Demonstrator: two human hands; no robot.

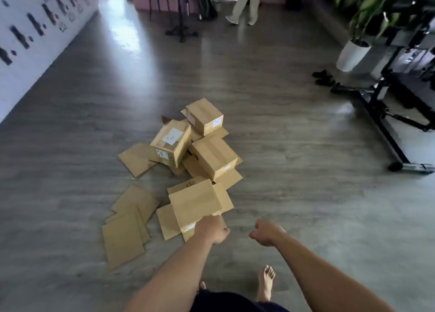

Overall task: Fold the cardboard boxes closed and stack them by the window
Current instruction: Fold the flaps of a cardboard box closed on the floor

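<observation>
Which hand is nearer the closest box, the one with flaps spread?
Left. The left hand overlaps the nearest box's near edge; the right hand hangs off to its right, clear of it.

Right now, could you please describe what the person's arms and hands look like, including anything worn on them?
Both forearms are bare, with no sleeves in view. The left hand and right hand wear no gloves, and no watch, bracelet or ring shows. Dark clothing appears below them.
</observation>
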